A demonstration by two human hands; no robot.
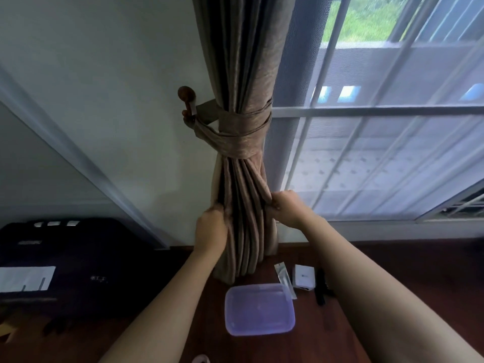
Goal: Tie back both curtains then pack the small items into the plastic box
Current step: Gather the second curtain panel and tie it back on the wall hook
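Note:
A brown curtain (243, 74) hangs beside the window, gathered by a matching fabric tieback (243, 132) looped onto a round wooden wall knob (186, 93). Below the tieback, my left hand (210, 229) grips the left folds of the curtain and my right hand (286, 208) pinches the right folds. On the wooden floor below lies a clear plastic box (259, 309). Next to it are a slim packet (284, 279), a white small box (303, 280) and a black narrow item (320, 286), partly hidden by my right forearm.
A dark case (65, 258) with a white paper (26, 277) on it stands at the left. The window with a mesh screen (379, 153) fills the right side. A pale object (200, 358) peeks in at the bottom edge.

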